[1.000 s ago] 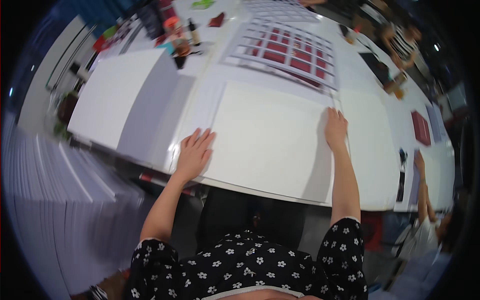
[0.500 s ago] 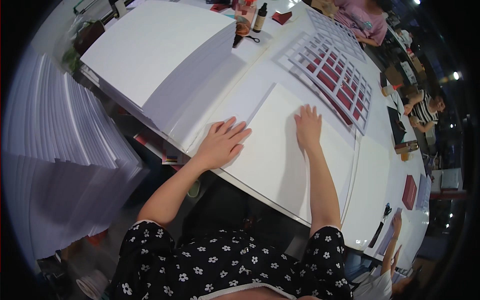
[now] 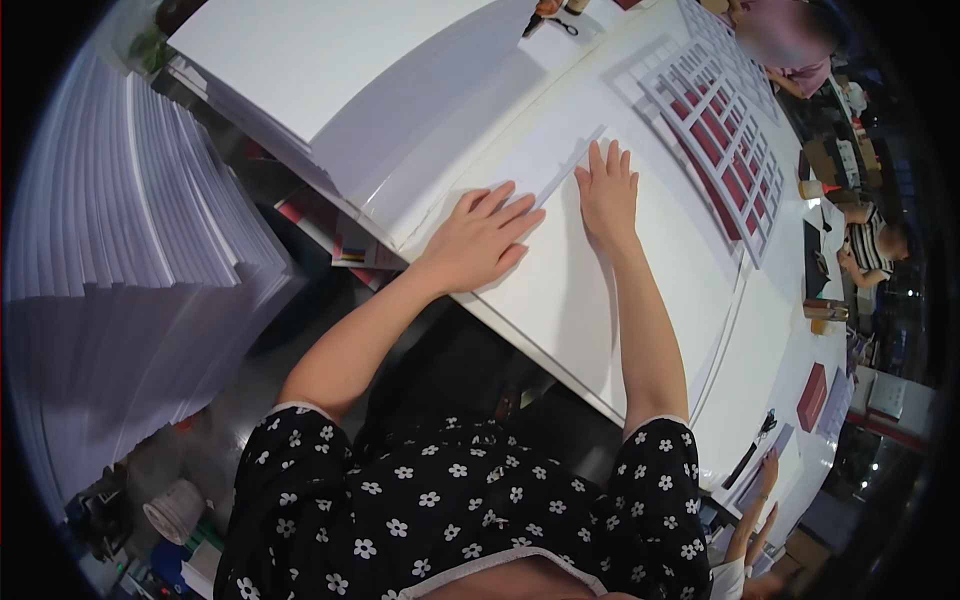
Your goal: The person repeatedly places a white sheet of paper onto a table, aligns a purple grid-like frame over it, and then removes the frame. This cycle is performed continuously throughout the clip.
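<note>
Head view: one white sheet (image 3: 560, 290) lies on the table under both hands. Left hand (image 3: 478, 238) rests palm down at its left edge, fingers spread wide, nothing clasped. Right hand (image 3: 610, 198), just beside, lies flat on the sheet, fingers slightly parted, likewise unclasped. Left of the left hand stands a white stack (image 3: 400, 85). Beyond the right hand: pale lattice (image 3: 716, 130), dark-red material (image 3: 713, 190) beneath. Farther right: red box (image 3: 812, 397).

smooth, matt sheet (image 3: 555, 290), seemingly card, and a glossy tabletop (image 3: 430, 170)
</note>
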`<state>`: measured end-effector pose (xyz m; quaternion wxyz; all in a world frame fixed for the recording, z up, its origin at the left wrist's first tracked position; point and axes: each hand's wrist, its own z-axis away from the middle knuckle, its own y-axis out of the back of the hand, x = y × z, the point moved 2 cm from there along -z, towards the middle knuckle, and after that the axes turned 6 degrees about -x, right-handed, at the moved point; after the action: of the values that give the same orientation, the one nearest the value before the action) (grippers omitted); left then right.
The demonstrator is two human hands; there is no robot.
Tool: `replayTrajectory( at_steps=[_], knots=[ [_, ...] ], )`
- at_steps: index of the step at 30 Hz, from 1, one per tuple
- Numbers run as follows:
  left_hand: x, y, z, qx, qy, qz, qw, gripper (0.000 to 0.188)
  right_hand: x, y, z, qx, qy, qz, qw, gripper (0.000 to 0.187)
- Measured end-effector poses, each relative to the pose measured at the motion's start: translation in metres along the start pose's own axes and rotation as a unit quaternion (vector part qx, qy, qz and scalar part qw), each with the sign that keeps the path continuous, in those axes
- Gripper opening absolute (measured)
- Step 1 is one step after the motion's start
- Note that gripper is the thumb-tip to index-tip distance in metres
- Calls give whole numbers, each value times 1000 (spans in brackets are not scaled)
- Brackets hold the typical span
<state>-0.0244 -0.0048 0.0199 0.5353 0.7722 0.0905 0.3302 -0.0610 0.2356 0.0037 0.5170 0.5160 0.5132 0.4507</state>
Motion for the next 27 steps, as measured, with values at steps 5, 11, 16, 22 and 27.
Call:
replayTrajectory(
  at_steps=[5,11,16,22,27],
  knots=[
    [-2,-6,0,15,-12,-22,1000,46,-52,14,91,-15,56,-32,998,55],
    [-6,-11,3,16,-12,-34,999,44,-79,42,175,-79,111,-91,987,59],
    [-7,-16,-1,-12,-9,-50,999,45,-4,42,222,-78,-10,-57,995,56],
    [-8,-19,-3,-37,-2,-62,997,47,89,43,307,-45,-182,-82,979,56],
    [-8,-22,-6,-37,-22,-69,997,47,55,33,350,12,-223,-25,974,66]
  ],
)
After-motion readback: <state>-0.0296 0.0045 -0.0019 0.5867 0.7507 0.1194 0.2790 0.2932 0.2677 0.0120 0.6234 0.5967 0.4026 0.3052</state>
